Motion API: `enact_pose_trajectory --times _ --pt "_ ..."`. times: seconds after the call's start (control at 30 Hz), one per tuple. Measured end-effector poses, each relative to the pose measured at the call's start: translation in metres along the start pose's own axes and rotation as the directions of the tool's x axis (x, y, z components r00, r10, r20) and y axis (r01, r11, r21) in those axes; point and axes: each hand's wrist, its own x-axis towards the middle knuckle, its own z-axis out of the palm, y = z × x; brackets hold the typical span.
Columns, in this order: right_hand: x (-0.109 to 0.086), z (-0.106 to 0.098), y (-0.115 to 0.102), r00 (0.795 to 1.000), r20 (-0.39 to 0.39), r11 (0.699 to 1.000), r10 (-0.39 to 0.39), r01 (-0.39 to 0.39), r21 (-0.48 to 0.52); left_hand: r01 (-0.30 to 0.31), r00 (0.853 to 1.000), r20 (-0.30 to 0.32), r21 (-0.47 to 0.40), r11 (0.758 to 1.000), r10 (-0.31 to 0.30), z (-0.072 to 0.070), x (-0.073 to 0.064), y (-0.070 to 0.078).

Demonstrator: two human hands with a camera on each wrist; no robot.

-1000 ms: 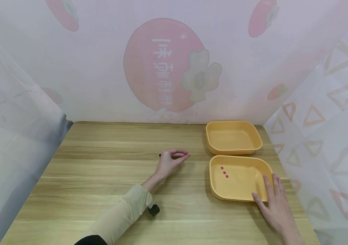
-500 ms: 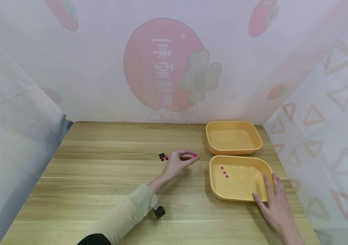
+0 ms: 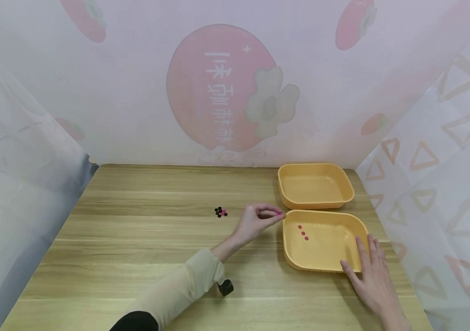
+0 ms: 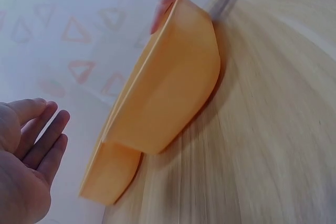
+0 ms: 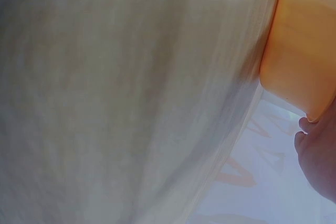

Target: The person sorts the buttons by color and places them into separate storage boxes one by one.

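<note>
Pink piece [image 3: 279, 213], very small, is pinched between the thumb and the finger of the left hand [image 3: 255, 221], so this grip is grasping it. In the head view it is found at the far left corner of the front tray [image 3: 332, 248]; whether the fingertips touch the rim, I cannot tell. The left wrist view does not show the piece.

Inside the same tray, which is yellow, three pink discs [image 3: 303, 233] lie in a slanting row, near its left wall. On its right side rests the right hand [image 3: 372, 278], with fingers spread over the rim; this grip is relaxed and does not clench.

Behind stands the back tray [image 3: 315, 186], of similar shape and colour. To the left of both trays, well apart, black discs [image 3: 218, 212] are gathered together with a pink disc [image 3: 224, 213] on the wooden surface [image 3: 127, 248]. A beige sleeve [image 3: 177, 287] covers the left forearm. Farther, a pale sheet [image 3: 131, 92] with fruit prints rises behind the surface.
</note>
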Motion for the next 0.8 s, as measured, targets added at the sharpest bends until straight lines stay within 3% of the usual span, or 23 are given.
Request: enact_pose_trajectory --times 0.8 --pt "0.001 0.001 0.001 1.0 -0.006 1.0 -0.005 0.005 -0.006 -0.029 0.995 0.096 -0.074 0.997 0.036 0.045 0.013 0.005"
